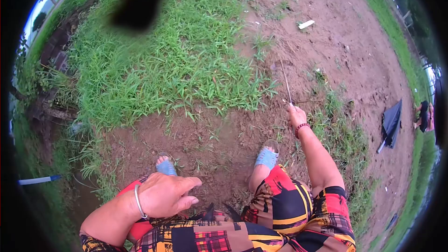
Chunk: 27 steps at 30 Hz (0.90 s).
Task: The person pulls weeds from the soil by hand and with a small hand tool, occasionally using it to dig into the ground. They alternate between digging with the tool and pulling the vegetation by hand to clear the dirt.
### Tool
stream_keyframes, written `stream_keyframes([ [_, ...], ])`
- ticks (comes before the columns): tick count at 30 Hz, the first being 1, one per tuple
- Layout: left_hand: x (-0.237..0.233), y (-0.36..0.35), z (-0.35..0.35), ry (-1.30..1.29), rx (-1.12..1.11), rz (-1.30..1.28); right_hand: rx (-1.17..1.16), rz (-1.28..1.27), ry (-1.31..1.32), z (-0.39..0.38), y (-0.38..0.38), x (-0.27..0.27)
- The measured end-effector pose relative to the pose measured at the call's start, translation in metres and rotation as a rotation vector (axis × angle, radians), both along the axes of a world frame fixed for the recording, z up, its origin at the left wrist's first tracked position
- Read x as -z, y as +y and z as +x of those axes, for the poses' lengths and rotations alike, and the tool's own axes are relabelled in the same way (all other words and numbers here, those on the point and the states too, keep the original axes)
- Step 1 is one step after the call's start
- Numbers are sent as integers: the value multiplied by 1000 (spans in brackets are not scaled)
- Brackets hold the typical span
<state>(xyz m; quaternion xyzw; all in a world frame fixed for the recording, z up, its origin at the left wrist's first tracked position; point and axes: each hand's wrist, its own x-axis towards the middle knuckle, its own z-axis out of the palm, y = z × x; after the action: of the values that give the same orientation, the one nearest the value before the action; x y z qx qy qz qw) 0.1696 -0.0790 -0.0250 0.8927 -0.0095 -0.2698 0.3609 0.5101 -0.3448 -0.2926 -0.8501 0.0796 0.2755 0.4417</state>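
Note:
My right hand [297, 116] is closed around the near end of a thin rod-like tool [286, 81]. The tool slants forward over the bare soil, just right of the grass edge; its exact kind is too fine to make out. A red bead bracelet circles that wrist. My left hand [170, 193] hovers above my lap with thumb and forefinger stretched apart, and nothing shows between them. Its other fingers are partly hidden. On the left wrist sits a silver bangle [140, 201]. Green grass [186, 65] grows in front of a strip of turned soil [205, 144].
My feet in blue sandals [267, 158] stand on the soil. To the right lies a dark umbrella-like thing [392, 123], with another person [423, 116] beyond. A white scrap [306, 24] rests on the mud. A blue-and-white pole [39, 180] and a ditch are left.

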Motion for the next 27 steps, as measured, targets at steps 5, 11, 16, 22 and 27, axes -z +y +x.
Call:
stream_keyframes([
  [5, 15, 9, 23, 127, -98, -28, -199, -240, -437, 26, 29, 53],
  [11, 26, 18, 39, 185, -165, -71, -277, -400, -405, 3, 18, 75],
  [16, 30, 23, 52, 182, -187, -91, -156, -183, -377, 2, 8, 72],
  [22, 40, 27, 54, 147, -192, -83, -37, -51, -527, 26, 30, 33],
  [27, 38, 30, 55, 157, -213, -58, -255, -294, -360, 33, 7, 68],
])
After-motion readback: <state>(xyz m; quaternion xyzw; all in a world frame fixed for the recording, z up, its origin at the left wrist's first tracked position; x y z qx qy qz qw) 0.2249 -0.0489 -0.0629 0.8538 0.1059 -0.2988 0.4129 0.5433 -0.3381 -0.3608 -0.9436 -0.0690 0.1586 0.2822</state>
